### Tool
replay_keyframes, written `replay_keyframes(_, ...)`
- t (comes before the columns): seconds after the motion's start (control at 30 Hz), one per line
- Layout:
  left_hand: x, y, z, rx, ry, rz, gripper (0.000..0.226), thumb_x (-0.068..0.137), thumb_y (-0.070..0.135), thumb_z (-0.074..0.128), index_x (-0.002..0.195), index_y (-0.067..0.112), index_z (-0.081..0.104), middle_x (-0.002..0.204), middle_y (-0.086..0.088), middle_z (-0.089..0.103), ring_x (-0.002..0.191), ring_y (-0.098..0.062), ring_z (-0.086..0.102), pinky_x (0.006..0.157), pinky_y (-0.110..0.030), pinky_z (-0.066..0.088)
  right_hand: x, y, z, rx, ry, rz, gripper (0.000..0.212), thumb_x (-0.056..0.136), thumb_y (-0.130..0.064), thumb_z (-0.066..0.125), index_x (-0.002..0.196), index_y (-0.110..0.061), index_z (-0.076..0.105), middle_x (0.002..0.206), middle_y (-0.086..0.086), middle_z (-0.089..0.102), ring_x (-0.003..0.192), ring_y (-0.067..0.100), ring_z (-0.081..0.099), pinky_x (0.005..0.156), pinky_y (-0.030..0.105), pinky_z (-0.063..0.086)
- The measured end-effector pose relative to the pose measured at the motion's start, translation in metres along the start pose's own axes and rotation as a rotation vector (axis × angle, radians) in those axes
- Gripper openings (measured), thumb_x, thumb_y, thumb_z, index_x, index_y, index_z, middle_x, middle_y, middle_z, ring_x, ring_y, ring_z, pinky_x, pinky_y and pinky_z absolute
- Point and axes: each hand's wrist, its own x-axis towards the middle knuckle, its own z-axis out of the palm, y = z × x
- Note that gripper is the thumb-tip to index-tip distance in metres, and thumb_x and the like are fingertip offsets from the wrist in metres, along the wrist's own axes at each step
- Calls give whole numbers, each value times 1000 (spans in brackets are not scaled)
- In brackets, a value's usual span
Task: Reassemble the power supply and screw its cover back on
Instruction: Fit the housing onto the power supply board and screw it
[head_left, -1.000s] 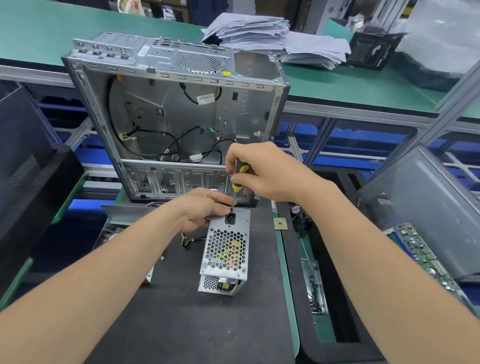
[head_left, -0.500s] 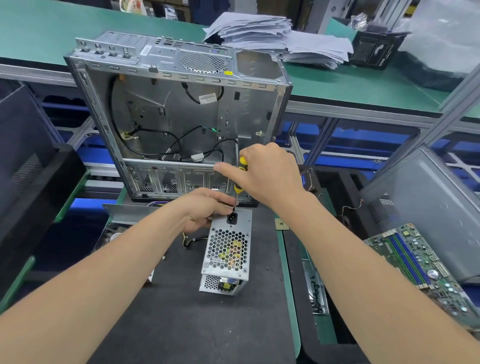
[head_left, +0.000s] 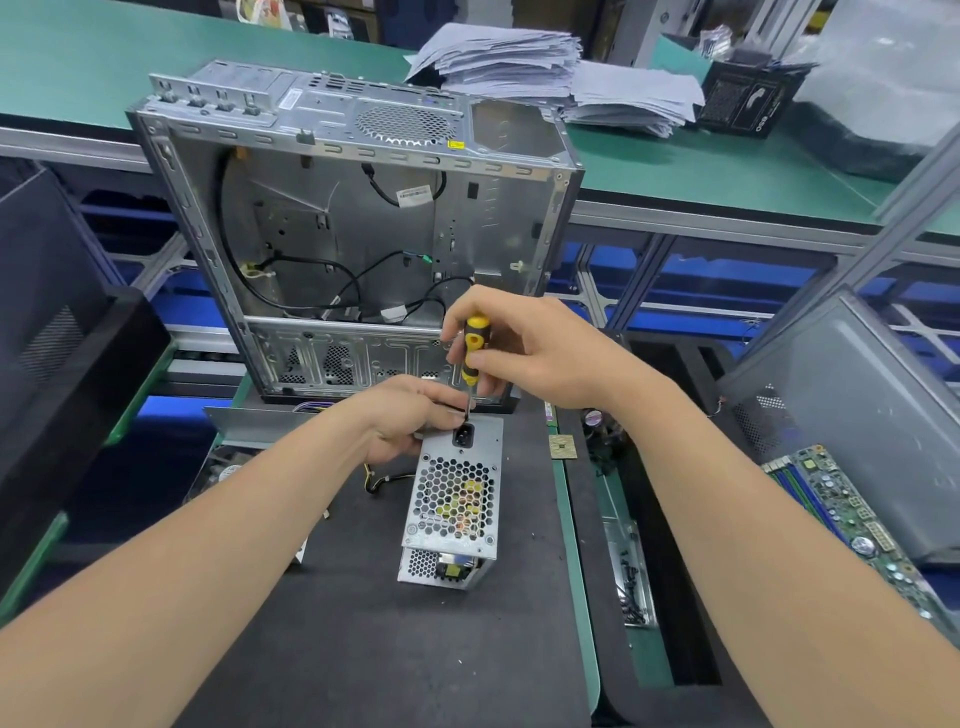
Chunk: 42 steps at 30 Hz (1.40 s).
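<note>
Computer case, open, stands at the back of the dark table, with green tables and stacked papers beyond. Just in front lies the power supply, its far end gripped by the left hand. The right hand, clamped on the screwdriver, has rolled round the handle since a moment ago, so a cover screw is probably going in.

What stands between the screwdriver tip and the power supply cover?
Nothing visible does. The right hand holds the screwdriver tip-down at the power supply's far edge, beside the left hand gripping that edge.
</note>
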Motion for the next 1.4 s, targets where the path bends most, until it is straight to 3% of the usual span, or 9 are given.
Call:
replay_keyframes(0.17,-1,1,1,-2,8,-7,24,98,-10,58,114,6,68,64,1,72,52,-5,66,54,-23,57,3,2,3,-96,116,51,18,101,-17,70,107,-26,56,91,-2,73,72,11,75,75,44,64)
replay_keyframes(0.3,-1,1,2,5,10,-7,25,99,-11,54,113,6,67,61,3,70,47,-4,63,51,-21,55,5,-1,9,-206,242,65,33,93,-39,78,93,-24,49,75,-2,66,72,22,67,67,40,56)
replay_keyframes(0.47,1,0,1,-19,24,-26,24,99,-10,57,106,9,69,69,0,75,56,-7,70,54,-24,58,14,1,18,-502,335,191,48,96,-54,67,69,-27,39,59,-7,46,68,23,46,60,36,39)
replay_keyframes(0.6,4,-3,1,-23,35,-24,22,96,-8,62,105,10,72,76,-3,78,61,-9,73,57,-26,58,17,-3,23,-631,406,320,67,88,-84,52,69,-21,58,58,-9,50,67,24,53,52,31,29)
replay_keyframes(0.83,4,-4,-1,-4,31,-10,22,96,-5,64,102,13,74,82,-4,79,65,-10,73,61,-28,57,8,-6,23,-31,363,162,25,94,-46,77,101,-28,61,86,-7,73,75,13,68,76,43,58)
replay_keyframes(1.03,4,-3,-1,26,37,-10,25,97,-7,61,99,15,73,74,1,76,61,-6,71,60,-26,56,-4,-2,11,31,148,64,21,100,-9,63,111,-27,61,96,-1,75,73,12,78,81,45,63)
replay_keyframes(1.13,5,-3,0,26,64,-19,26,99,-9,58,97,14,71,70,1,76,59,-5,71,58,-25,57,-2,-2,10,-21,199,104,13,99,-20,72,102,-24,60,87,0,74,70,10,78,85,48,61)
replay_keyframes(1.3,5,-1,2,24,74,-37,28,98,-11,56,100,13,71,70,-1,76,58,-5,71,54,-23,57,8,-3,19,-324,362,222,46,94,-50,73,78,-20,43,70,1,63,79,30,63,72,48,56)
replay_keyframes(1.4,5,0,2,66,69,-40,27,99,-8,59,102,15,72,68,2,76,55,-3,68,57,-24,54,14,-3,28,-530,433,303,62,92,-71,62,65,-20,39,60,-4,47,72,28,55,57,37,42)
